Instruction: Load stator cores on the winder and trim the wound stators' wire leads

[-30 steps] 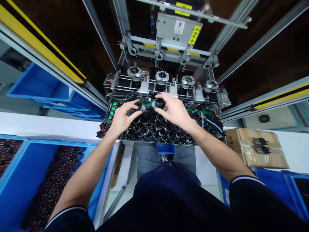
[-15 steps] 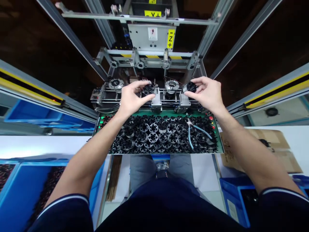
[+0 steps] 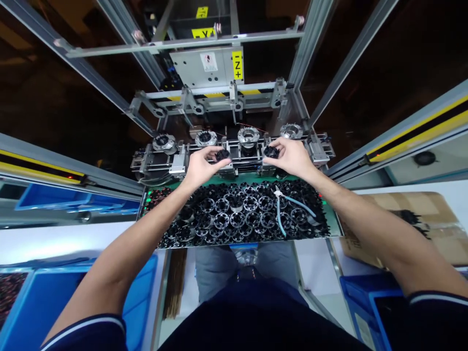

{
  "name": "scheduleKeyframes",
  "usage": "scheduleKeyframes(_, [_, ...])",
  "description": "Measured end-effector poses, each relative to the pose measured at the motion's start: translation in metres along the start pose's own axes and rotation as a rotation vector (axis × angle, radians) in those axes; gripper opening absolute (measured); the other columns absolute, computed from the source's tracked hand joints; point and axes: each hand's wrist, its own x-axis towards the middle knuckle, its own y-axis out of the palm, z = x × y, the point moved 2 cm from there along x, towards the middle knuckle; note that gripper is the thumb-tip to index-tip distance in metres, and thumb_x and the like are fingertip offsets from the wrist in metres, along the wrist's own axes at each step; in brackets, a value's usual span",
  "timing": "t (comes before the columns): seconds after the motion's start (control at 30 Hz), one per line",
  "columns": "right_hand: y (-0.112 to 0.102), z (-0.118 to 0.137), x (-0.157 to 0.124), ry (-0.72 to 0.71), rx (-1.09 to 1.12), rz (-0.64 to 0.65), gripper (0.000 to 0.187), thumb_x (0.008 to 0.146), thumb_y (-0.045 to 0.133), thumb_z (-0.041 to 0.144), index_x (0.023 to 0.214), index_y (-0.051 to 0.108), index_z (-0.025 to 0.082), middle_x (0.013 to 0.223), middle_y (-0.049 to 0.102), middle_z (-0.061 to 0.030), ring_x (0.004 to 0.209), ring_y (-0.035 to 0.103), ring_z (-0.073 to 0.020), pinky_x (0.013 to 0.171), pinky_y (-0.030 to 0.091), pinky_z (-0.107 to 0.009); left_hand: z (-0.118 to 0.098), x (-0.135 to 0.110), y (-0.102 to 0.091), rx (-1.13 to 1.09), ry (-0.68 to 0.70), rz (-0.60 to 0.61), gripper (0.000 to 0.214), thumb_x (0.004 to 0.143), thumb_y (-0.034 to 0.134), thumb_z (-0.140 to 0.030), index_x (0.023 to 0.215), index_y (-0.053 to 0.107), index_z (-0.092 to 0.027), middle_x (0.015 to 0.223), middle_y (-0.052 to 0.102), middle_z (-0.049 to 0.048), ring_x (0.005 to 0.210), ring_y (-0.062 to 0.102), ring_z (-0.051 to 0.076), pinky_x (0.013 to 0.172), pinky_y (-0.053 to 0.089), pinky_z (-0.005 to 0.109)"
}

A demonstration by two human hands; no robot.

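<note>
My left hand pinches a black toothed motor stator between thumb and fingers, just in front of the machine's row of round metal holders. My right hand grips another black stator the same way, a short distance to the right. Behind the hands, the far-left holder and the holder beside it have black parts in them. A third holder and the far-right holder show bare metal rings. Thin reddish wire runs near the middle holders.
Below my hands, a green-edged tray is packed with ring-shaped stators. Blue-handled cutters lie on them. Metal posts and yellow-black side bars flank the machine. Blue bins stand at left, a cardboard box at right.
Both hands have drawn back from the holders toward me, each with a stator. The right hand has also moved left, uncovering the far-right holder. The camera view has tilted.
</note>
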Motion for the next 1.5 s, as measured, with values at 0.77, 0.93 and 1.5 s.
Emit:
scheduleKeyframes(0.77, [-0.052, 0.169, -0.181, 0.206, 1.035, 0.323, 0.072, 0.071, 0.115, 0.056, 0.133, 0.082, 0.036, 0.104, 0.073, -0.002, 0.063, 0.047, -0.0113, 0.044, 0.036, -0.026, -0.182, -0.151, -0.067, -0.716, -0.148, 0.434, 0.052, 0.099, 0.097, -0.057, 0.142, 0.085, -0.03, 0.118, 0.079, 0.0073, 0.081, 0.066, 0.014, 0.062, 0.058, 0.026])
scheduleKeyframes(0.93, [-0.051, 0.174, -0.185, 0.18, 1.064, 0.351, 0.064, 0.062, 0.12, 0.054, 0.113, 0.09, 0.03, 0.088, 0.065, 0.0006, 0.054, 0.035, -0.0059, 0.037, 0.025, -0.024, -0.185, -0.159, -0.063, -0.659, -0.102, 0.486, 0.054, 0.101, 0.091, -0.07, 0.131, 0.087, -0.026, 0.107, 0.079, 0.009, 0.075, 0.068, 0.016, 0.056, 0.055, 0.029])
scheduleKeyframes(1.5, [-0.052, 0.143, -0.148, 0.277, 1.096, 0.35, 0.058, 0.077, 0.115, 0.04, 0.123, 0.083, 0.024, 0.093, 0.073, 0.001, 0.055, 0.061, -0.0068, 0.047, 0.055, -0.018, -0.18, -0.114, -0.037, -0.854, -0.446, 0.455, 0.057, 0.074, 0.116, -0.04, 0.122, 0.092, -0.021, 0.099, 0.076, -0.0005, 0.056, 0.051, 0.0, 0.054, 0.053, 0.014])
